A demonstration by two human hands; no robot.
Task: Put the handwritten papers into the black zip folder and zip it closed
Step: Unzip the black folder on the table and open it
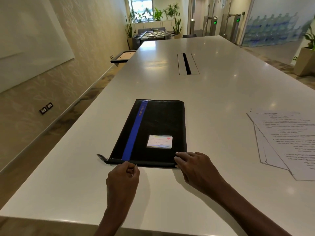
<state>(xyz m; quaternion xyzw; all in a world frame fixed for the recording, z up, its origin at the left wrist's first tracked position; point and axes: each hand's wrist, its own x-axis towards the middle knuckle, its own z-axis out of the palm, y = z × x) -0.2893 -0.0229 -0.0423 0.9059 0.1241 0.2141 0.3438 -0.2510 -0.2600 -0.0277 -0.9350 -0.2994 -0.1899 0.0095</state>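
Observation:
A black zip folder (158, 126) with a blue stripe and a label card lies flat on the white table (213, 92), its near edge facing me. My left hand (123, 178) pinches the small zipper pull at that near edge, left of the middle. My right hand (190, 166) rests with straight fingers on the folder's near right corner. The zipper tail sticks out at the near left corner. The handwritten papers (286, 142) lie in a loose stack on the table, far to the right of the folder.
A cable slot (186, 63) is set into the table beyond the folder. The table's left edge runs close to the folder, with floor and a wall beyond it. Plants and a foosball table stand far back.

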